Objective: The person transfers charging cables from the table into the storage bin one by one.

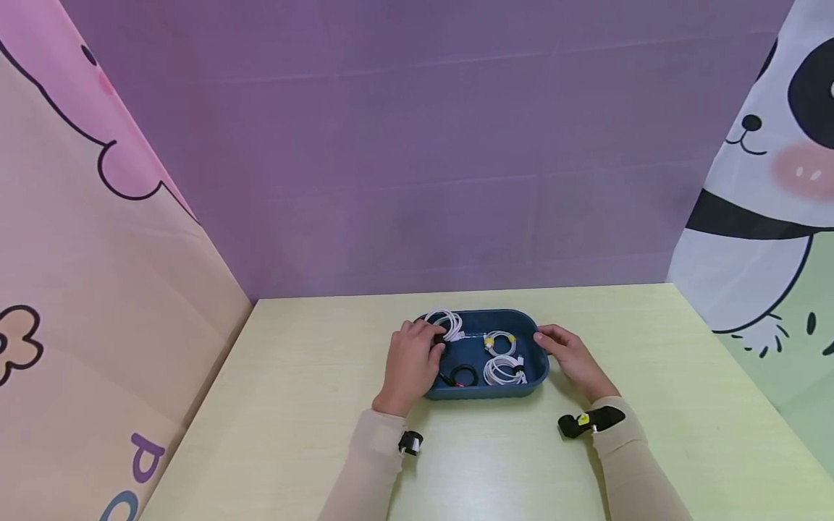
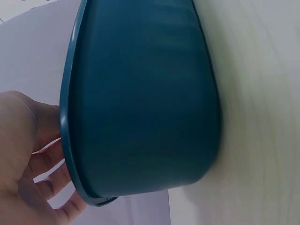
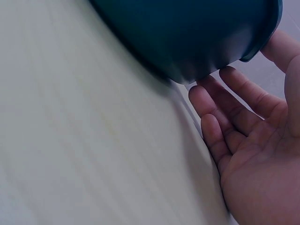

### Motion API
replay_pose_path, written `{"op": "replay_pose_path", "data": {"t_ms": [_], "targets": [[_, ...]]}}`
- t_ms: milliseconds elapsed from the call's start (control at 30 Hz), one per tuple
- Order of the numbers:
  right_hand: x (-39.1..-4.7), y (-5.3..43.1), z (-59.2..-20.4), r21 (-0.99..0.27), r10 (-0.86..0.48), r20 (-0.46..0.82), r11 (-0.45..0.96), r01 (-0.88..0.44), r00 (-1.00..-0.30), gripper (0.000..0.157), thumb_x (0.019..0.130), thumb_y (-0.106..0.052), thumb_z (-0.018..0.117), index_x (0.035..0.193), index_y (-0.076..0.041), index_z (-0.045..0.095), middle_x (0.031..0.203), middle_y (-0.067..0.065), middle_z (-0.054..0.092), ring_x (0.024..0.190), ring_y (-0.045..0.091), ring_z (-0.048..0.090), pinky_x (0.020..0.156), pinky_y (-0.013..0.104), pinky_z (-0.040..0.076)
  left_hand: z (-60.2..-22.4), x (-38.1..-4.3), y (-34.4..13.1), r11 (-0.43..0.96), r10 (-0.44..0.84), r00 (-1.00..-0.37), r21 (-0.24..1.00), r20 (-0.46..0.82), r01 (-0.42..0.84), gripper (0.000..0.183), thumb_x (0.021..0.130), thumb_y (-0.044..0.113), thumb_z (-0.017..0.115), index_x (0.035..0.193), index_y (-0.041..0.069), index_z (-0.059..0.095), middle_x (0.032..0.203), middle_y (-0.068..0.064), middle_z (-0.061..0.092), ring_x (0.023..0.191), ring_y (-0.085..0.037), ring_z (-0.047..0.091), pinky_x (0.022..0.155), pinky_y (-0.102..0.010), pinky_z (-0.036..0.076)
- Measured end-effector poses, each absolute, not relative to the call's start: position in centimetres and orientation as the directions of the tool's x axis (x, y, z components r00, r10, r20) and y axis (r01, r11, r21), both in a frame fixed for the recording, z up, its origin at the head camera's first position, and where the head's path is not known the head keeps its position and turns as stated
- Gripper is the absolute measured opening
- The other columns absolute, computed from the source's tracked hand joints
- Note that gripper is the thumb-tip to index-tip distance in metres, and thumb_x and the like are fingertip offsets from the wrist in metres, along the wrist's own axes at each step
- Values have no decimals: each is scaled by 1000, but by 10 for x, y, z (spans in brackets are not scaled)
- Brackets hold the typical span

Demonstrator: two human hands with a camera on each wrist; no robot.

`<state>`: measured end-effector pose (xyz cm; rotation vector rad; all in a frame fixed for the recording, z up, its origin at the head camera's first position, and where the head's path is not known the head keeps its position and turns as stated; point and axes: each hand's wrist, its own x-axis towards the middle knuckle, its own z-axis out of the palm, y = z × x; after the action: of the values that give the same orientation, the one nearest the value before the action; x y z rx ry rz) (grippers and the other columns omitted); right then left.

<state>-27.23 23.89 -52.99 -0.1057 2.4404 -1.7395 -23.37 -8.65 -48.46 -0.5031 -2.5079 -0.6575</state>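
A dark blue oblong plastic bin [image 1: 482,393] stands on the table. My left hand [image 1: 412,362] reaches over its left rim, and its thumb and fingers pinch a coiled white cable [image 1: 449,325] by a dark band at the back left corner. In the left wrist view the bin's outer wall [image 2: 145,103] hides the fingertips and the cable. My right hand [image 1: 570,354] holds the bin's right end, thumb over the rim; in the right wrist view its fingers [image 3: 234,110] touch the outer wall from outside.
Inside the bin lie a black coiled cable [image 1: 464,367] at front left, a white cable with yellow ties [image 1: 508,334] at back right, and another white coiled cable [image 1: 498,370] at front right. The pale wooden table [image 1: 313,376] meets a purple backdrop [image 1: 391,181].
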Motion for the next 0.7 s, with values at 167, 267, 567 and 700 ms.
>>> {"op": "replay_pose_path", "data": {"t_ms": [167, 267, 567, 700], "targets": [[-272, 238, -529, -947, -139, -74, 321, 26, -988, 58, 105, -45, 54, 143, -1, 51, 143, 22, 55, 134, 35, 48, 119, 57, 33, -488, -234, -84, 818, 225, -809, 347, 543, 460, 19, 95, 16, 73, 114, 12, 75, 113, -5, 74, 102, -28, 62, 85, -45, 49], [-273, 238, -530, -946, -136, -74, 322, 27, -988, 57, 106, -44, 54, 143, -1, 51, 144, 22, 55, 134, 34, 48, 119, 56, 34, -489, -235, -83, 816, 230, -807, 344, 544, 465, 19, 95, 16, 73, 114, 13, 76, 112, -5, 74, 101, -28, 62, 85, -45, 50], [-273, 238, -531, -941, -123, -68, 337, 23, -990, 57, 105, -45, 55, 141, 0, 53, 142, 23, 56, 133, 35, 49, 119, 57, 32, -492, -237, -78, 817, 247, -813, 337, 528, 467, 20, 95, 16, 74, 115, 15, 76, 112, -3, 74, 102, -26, 62, 86, -44, 50], [-273, 237, -531, -939, -120, -64, 342, 19, -991, 56, 105, -45, 55, 140, 0, 53, 141, 23, 56, 132, 34, 49, 119, 56, 33, -495, -238, -75, 818, 246, -807, 331, 538, 470, 20, 93, 15, 75, 113, 15, 77, 111, -3, 74, 101, -26, 62, 84, -44, 49]]}}
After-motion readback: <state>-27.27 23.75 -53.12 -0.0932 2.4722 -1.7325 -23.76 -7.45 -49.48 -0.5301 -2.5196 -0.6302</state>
